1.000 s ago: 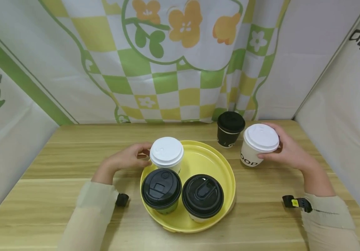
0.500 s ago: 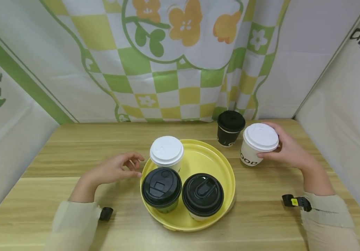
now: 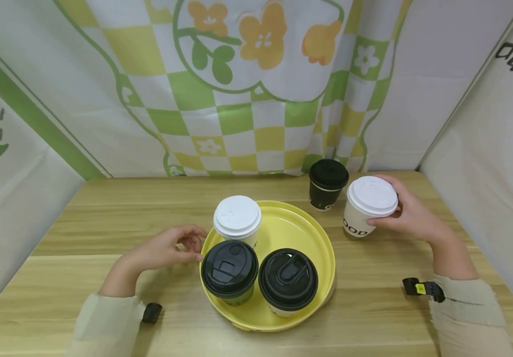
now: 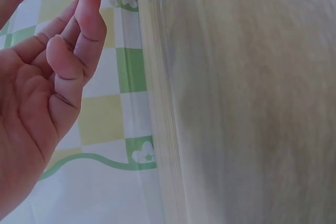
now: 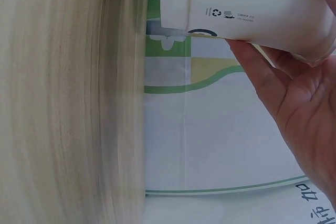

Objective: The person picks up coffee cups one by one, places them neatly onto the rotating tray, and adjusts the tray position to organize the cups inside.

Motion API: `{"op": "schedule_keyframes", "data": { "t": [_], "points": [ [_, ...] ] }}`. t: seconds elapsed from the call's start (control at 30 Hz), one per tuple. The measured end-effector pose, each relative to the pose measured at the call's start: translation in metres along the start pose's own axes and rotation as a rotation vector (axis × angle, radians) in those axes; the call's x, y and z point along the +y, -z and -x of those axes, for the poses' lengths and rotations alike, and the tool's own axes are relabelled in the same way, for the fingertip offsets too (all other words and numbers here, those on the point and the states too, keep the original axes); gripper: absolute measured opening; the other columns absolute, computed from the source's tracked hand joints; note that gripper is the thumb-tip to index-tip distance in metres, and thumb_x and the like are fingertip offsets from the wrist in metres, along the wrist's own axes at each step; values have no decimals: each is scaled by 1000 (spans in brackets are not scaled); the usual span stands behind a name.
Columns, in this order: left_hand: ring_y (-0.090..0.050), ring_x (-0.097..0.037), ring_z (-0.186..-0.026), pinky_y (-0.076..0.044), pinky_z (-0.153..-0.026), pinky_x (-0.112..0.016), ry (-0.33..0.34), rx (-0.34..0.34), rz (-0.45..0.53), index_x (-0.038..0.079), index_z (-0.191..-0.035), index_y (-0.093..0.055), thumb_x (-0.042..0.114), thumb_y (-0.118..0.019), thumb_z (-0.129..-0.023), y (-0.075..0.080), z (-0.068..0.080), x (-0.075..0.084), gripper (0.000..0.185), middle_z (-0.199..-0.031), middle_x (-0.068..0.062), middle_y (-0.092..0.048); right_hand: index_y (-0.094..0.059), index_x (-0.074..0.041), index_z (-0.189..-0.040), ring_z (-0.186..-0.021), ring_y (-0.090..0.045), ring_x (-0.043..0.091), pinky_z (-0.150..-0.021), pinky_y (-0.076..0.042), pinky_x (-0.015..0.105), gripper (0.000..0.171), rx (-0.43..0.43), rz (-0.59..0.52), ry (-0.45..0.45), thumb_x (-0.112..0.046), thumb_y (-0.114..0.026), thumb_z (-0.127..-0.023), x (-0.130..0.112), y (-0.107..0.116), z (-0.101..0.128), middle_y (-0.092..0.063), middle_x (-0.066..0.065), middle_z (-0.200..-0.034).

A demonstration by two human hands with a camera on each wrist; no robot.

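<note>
— White cup (image 3: 365, 207) sits on the table (image 3: 104, 223), at two o'clock from the yellow tray (image 3: 310, 233). Right hand (image 3: 410, 214) wraps around it.

— And the left hand (image 3: 162, 248)?

— Loose, holding nothing, at nine o'clock. A hard squeeze might pop the lid (image 3: 372, 195) and spill.

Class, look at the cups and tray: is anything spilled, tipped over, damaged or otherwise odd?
Nothing stands out. Three lidded cups stand upright in the yellow tray; the black cup and the white cup in the right hand are upright.
</note>
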State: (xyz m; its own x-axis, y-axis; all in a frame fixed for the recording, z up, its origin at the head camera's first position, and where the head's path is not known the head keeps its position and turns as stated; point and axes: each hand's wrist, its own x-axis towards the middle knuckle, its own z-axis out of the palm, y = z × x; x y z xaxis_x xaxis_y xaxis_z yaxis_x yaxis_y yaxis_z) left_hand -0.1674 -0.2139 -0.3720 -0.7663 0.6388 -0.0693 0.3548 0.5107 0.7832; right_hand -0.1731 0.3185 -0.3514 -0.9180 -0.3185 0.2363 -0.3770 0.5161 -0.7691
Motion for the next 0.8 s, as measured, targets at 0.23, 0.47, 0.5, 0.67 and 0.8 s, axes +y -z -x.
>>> {"op": "schedule_keyframes", "data": {
  "t": [0.23,0.47,0.5,0.67,0.8],
  "points": [
    [-58,-10,-88,-55,-76,-26,1,-17,35,-7,-128,-55,16,-72,-91,1,-3,0,46,-97,-9,-63,-28,-5,-152,-114,-48,-7,-83,-49,11,95,12,25,-4,0,-84,-75,0,1,0,-44,-14,-133],
    [-58,-10,-88,-55,-75,-25,-4,-19,26,-10,-130,-54,9,-67,-92,2,-9,-3,45,-98,-11,-63,-29,-8,-152,-113,-49,-6,-81,-51,13,95,9,25,-2,0,-84,-75,1,1,1,-44,-11,-133],
    [-58,-10,-88,-55,-75,-25,-3,-20,23,-10,-131,-53,8,-67,-92,3,-10,-3,45,-99,-12,-63,-29,-8,-152,-112,-49,-5,-81,-51,13,95,9,23,-1,0,-84,-75,1,1,1,-44,-11,-133],
    [-59,-13,-90,-54,-77,-25,8,-26,19,-11,-133,-52,5,-64,-91,5,-16,-6,47,-102,-14,-63,-28,-7,-153,-113,-50,-5,-82,-51,12,96,9,14,3,1,-83,-75,2,1,1,-44,-12,-133],
    [-59,-14,-93,-54,-79,-25,-2,-22,6,-11,-133,-52,3,-63,-89,6,-21,-9,47,-102,-12,-63,-29,-9,-153,-114,-50,-5,-83,-51,12,96,9,3,9,2,-83,-75,1,2,1,-44,-13,-133]
  ]
}}
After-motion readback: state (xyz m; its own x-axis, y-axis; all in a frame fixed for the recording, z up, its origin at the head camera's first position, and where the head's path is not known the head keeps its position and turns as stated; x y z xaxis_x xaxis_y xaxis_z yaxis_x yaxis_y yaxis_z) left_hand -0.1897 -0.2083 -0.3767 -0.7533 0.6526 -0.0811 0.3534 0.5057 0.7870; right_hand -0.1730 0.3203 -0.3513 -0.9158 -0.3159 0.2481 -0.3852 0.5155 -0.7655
